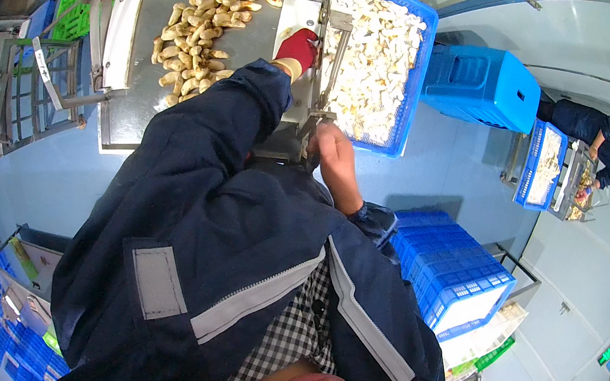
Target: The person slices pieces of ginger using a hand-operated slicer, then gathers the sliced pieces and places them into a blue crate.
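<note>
My right grip [333, 151] curled around a metal lever [324, 115], my red-gloved left grip [298, 47] at eleven o'clock, its closure I cannot tell, whole mushrooms [206, 35] at its nine on the steel desk [136, 106], cut pieces [373, 62] at three, in a blue basket [416, 80]

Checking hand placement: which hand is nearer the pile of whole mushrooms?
Left: the left hand is right of the pile; the right hand farther right, near a blue basket.
</note>
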`<action>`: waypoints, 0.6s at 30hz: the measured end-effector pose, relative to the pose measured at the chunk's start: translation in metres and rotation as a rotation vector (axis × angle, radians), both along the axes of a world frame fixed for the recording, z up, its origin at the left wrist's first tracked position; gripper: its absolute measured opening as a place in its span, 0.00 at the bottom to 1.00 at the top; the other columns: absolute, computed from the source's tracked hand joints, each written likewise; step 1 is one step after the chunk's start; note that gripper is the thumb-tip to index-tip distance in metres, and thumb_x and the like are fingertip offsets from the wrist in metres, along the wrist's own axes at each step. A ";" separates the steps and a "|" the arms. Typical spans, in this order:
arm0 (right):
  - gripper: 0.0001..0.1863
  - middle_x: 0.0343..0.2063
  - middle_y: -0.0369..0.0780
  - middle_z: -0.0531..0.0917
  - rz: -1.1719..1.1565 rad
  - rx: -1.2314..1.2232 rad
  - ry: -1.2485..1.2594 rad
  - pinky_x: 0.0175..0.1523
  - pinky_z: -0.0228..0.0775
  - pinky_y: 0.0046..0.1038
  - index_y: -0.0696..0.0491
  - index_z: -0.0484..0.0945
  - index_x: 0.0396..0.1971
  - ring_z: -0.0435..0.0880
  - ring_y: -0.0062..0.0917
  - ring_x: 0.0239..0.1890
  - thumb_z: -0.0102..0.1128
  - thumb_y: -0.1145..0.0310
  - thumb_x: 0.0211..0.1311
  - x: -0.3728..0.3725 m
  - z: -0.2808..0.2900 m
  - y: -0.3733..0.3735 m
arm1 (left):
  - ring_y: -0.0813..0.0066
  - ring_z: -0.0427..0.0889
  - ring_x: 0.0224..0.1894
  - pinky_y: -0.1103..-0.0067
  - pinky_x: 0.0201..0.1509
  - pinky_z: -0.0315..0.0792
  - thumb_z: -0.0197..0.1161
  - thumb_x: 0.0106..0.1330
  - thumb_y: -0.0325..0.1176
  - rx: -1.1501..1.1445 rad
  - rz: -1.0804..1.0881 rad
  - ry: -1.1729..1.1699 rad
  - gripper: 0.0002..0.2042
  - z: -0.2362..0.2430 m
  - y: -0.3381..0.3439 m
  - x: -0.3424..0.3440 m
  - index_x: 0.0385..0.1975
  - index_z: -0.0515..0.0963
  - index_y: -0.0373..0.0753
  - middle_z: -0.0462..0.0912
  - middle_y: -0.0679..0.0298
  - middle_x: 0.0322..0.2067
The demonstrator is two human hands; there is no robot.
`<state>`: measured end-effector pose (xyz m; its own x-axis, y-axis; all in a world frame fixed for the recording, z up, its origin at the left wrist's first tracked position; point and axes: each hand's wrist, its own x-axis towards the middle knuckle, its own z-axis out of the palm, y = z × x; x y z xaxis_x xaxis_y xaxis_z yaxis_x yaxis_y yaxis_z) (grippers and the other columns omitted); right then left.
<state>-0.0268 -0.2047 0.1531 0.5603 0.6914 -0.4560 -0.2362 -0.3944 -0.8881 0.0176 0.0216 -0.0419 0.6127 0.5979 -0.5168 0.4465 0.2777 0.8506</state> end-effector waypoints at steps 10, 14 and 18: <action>0.15 0.22 0.45 0.73 0.071 0.008 -0.109 0.35 0.66 0.31 0.59 0.69 0.29 0.74 0.32 0.27 0.44 0.61 0.67 -0.015 -0.072 -0.021 | 0.56 0.80 0.41 0.70 0.45 0.73 0.57 0.58 0.35 0.411 -0.051 0.054 0.13 0.008 -0.014 0.002 0.42 0.77 0.41 0.82 0.52 0.36; 0.15 0.22 0.45 0.75 0.107 0.037 -0.126 0.35 0.66 0.30 0.59 0.70 0.30 0.75 0.32 0.27 0.44 0.61 0.67 -0.025 -0.063 -0.009 | 0.60 0.81 0.35 0.72 0.40 0.74 0.59 0.56 0.32 0.289 0.031 0.116 0.13 -0.008 0.007 -0.008 0.41 0.76 0.37 0.82 0.53 0.33; 0.15 0.21 0.44 0.75 0.046 -0.037 -0.229 0.35 0.67 0.30 0.58 0.71 0.30 0.75 0.31 0.27 0.44 0.61 0.67 -0.001 -0.080 -0.036 | 0.71 0.79 0.28 0.76 0.32 0.73 0.60 0.58 0.26 0.083 0.037 -0.143 0.10 0.067 -0.056 0.026 0.39 0.76 0.39 0.81 0.60 0.27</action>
